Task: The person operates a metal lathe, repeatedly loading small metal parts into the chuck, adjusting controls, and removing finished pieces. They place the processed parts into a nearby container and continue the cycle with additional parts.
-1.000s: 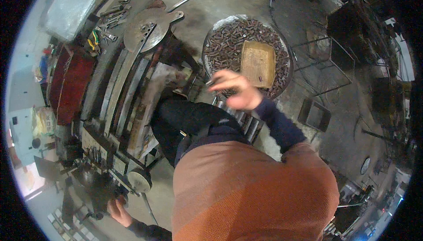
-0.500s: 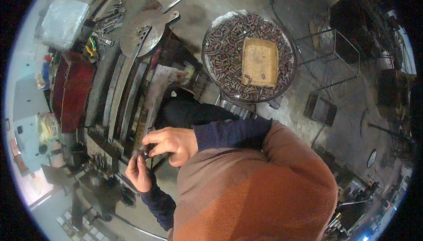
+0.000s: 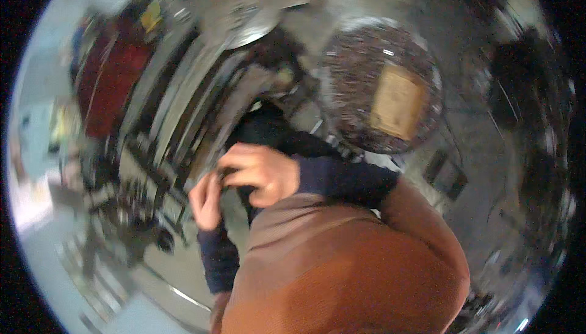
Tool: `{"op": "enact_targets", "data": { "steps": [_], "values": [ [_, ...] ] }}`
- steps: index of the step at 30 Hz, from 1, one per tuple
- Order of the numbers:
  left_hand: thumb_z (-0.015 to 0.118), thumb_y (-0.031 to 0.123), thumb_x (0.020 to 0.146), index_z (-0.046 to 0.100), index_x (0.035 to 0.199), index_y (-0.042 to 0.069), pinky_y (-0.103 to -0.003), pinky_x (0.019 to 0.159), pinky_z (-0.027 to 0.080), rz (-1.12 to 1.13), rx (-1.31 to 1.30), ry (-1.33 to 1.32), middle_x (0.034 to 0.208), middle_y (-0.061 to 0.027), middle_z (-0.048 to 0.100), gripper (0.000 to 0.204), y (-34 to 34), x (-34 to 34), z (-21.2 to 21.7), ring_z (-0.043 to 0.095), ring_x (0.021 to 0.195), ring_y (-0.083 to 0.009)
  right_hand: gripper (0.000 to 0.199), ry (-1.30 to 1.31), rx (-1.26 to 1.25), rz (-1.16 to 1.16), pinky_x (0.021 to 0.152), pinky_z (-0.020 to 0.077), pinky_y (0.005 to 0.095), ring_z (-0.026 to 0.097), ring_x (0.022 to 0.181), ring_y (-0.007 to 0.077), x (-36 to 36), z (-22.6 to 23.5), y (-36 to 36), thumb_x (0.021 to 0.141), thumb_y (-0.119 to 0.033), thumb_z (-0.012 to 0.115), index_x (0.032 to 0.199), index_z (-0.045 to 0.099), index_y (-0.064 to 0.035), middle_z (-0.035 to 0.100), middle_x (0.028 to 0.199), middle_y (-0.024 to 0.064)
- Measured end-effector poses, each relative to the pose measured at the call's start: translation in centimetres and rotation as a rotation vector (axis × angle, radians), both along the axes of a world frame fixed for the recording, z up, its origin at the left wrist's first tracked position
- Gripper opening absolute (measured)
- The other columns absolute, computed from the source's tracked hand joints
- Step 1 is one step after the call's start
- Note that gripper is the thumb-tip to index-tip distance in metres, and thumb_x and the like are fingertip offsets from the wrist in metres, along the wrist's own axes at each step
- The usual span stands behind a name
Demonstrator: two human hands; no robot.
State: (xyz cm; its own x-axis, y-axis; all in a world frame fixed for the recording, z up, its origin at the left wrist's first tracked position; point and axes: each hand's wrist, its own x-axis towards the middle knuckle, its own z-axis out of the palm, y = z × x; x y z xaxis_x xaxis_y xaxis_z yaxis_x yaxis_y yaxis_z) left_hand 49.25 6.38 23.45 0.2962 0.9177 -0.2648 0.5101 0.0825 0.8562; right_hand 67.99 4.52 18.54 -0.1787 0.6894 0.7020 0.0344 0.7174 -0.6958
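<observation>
In front of my body, toward the left, my left hand [image 3: 206,201] and my right hand [image 3: 261,174] meet at the fingertips. Both have their fingers closed in a pinch around a small dark metal piece [image 3: 222,179], blurred by motion and mostly covered by the fingers. Ahead and to the right stands a large round tub [image 3: 330,93] holding many short dark metal cylinders [image 3: 353,78]. On top of these rests a tan rectangular cardboard tray [image 3: 398,103].
Long metal bars [image 3: 177,99] run along a bench to the left, with a round metal disc [image 3: 251,34] at their far end. A dark red panel [image 3: 113,71] stands beyond them. A dark square box [image 3: 447,171] sits on the floor at right.
The whole view has swung, blurring the picture; tub, bench and hands appear farther right. My hands remain together at the fingertips, and the small piece is harder to see.
</observation>
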Motion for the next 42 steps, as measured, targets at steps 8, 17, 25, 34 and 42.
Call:
{"op": "enact_targets", "data": {
  "steps": [8, 17, 25, 34, 42],
  "values": [
    [0.046, 0.021, 0.091, 0.056, 0.096, -0.005, -0.026, 0.069, 0.045, 0.108, -0.328, -0.647, 0.081, -0.0097, 0.062, 0.029, -2.3, -3.2, -0.9, 0.059, 0.073, -0.0158, 0.048, -0.064, -0.139, 0.116, 0.082, 0.0412, 0.036, 0.053, 0.091, 0.0316, -2.9, 2.1, -0.5, 0.049, -0.009, 0.054, 0.095, 0.062, 0.0017, 0.053, 0.102, 0.0171],
    [0.049, 0.023, 0.09, 0.057, 0.091, -0.002, -0.023, 0.063, 0.046, 0.243, -0.236, -0.761, 0.074, -0.0071, 0.062, 0.027, -4.7, -6.1, -1.3, 0.059, 0.065, -0.0124, 0.05, -0.295, -0.06, 0.159, 0.079, 0.0434, 0.0339, 0.055, 0.089, 0.0314, -6.9, 3.7, -1.1, 0.046, -0.001, 0.051, 0.094, 0.061, 0.0026, 0.053, 0.101, 0.0172],
    [0.049, 0.022, 0.09, 0.057, 0.089, -0.002, -0.026, 0.062, 0.048, 0.247, -0.236, -0.872, 0.07, -0.0085, 0.061, 0.025, -5.6, -7.4, -1.6, 0.059, 0.064, -0.0142, 0.051, -0.196, -0.095, 0.286, 0.083, 0.0421, 0.0355, 0.054, 0.096, 0.0326, -7.9, 3.3, -1.7, 0.053, -0.01, 0.056, 0.103, 0.059, 0.0017, 0.051, 0.109, 0.0201],
    [0.047, 0.026, 0.09, 0.058, 0.085, -0.002, -0.026, 0.06, 0.044, 0.238, -0.273, -0.928, 0.07, -0.0114, 0.061, 0.03, -4.7, -7.8, -2.5, 0.059, 0.062, -0.0186, 0.049, -0.207, -0.174, 0.306, 0.087, 0.0398, 0.0355, 0.053, 0.1, 0.0311, -8.7, 2.2, -0.3, 0.058, -0.015, 0.055, 0.103, 0.06, 0.0022, 0.051, 0.112, 0.0201],
    [0.048, 0.023, 0.089, 0.058, 0.085, -0.001, -0.026, 0.06, 0.043, 0.289, -0.169, -0.848, 0.069, -0.0092, 0.061, 0.027, -3.7, -9.0, -2.0, 0.058, 0.064, -0.0171, 0.05, -0.167, -0.182, 0.336, 0.089, 0.0386, 0.0355, 0.052, 0.102, 0.0313, -9.7, 2.4, 1.6, 0.059, -0.021, 0.056, 0.103, 0.06, 0.0024, 0.051, 0.11, 0.0201]
  ]
}}
